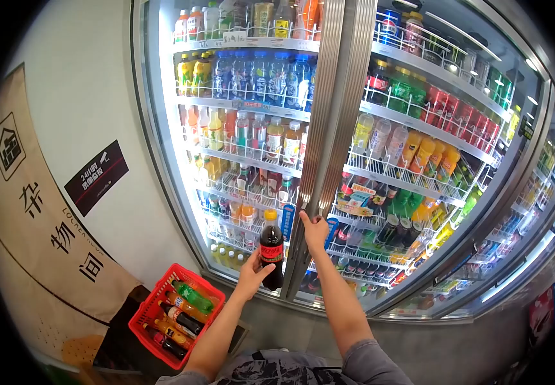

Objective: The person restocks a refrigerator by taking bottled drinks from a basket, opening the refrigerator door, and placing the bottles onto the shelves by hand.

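My left hand (252,276) is wrapped around a dark cola bottle (272,251) with a yellow cap and a red and black label, held upright before the left glass door. Higher and to the right, my right hand (315,231) has its fingers curled at the metal door handle (308,218) where the two fridge doors meet. Both doors look closed or nearly so; a small gap cannot be made out. Behind the glass, shelves of the drinks fridge (245,106) hold rows of bottles and cans.
A red basket (137,324) with several drink bottles stands at lower left on a dark surface. Beside it hangs a beige cloth curtain (53,212) with black characters. A black sign (96,178) is on the white wall. More glass-door fridges (514,256) continue to the right.
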### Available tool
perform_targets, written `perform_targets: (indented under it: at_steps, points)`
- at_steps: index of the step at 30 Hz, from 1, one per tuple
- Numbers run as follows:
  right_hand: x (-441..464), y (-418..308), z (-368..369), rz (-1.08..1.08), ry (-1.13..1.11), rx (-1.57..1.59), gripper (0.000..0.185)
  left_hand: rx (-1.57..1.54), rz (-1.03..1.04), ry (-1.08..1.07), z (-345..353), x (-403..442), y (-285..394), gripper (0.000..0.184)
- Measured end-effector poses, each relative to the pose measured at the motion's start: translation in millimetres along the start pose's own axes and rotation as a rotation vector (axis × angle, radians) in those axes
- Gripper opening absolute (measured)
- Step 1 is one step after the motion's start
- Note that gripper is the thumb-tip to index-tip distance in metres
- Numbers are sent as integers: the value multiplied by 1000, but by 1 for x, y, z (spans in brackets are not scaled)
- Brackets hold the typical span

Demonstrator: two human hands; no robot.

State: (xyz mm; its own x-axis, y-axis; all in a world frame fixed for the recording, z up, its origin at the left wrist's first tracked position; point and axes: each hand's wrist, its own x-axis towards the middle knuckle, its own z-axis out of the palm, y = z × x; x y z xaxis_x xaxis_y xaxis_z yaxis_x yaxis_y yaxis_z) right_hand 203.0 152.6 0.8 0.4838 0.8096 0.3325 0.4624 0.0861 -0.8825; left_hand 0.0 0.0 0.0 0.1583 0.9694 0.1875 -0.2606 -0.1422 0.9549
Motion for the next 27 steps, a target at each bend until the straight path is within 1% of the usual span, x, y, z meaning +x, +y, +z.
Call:
perform_targets:
  at_steps: [2,3,5,7,9,11,13,15,17,18,19,21,22,23,25,27]
  points:
    - [-3,-4,12,33,140,107,63,-14,33,-3,-10,5,1,69]
    - [-24,16,-28,32,110,0,63,-110,-17,21,20,-28,-17,69]
    - [-44,4,-11,113,154,40,67,-70,-11,-21,-9,-22,-1,67]
    - [-62,-12,-17,109,184,22,66,-43,-18,-59,-20,-16,7,66]
    - [-78,-23,-32,105,214,49,67,-13,-10,-76,-21,-10,1,67]
    - [-98,-23,-39,124,246,20,68,-27,-24,-104,-20,-12,9,66]
    - [-116,-15,-45,167,219,115,68,-38,-49,-138,-21,-15,16,66]
    - [-142,-16,-56,177,238,104,66,-53,-56,-184,-18,-21,17,67]
    - [-165,-31,-66,141,335,189,63,-78,-54,-229,-16,-24,15,69]
    - [-177,-31,-78,214,283,135,57,-107,-76,-224,-12,-31,10,70]
    - [-191,-32,-88,219,276,110,57,-128,-91,-217,-9,-42,7,70]
    - [-212,-43,-99,108,387,112,50,-196,-89,-305,-4,-54,9,72]
    - [-222,-42,-106,85,397,158,42,-207,-77,-317,2,-62,7,72]
    - [-234,-44,-111,80,413,159,42,-208,-73,-333,2,-68,9,72]
    - [-255,-50,-125,64,479,35,40,-193,-55,-352,11,-82,14,71]
    - [-274,-54,-141,93,517,40,39,-178,-54,-365,19,-96,19,69]
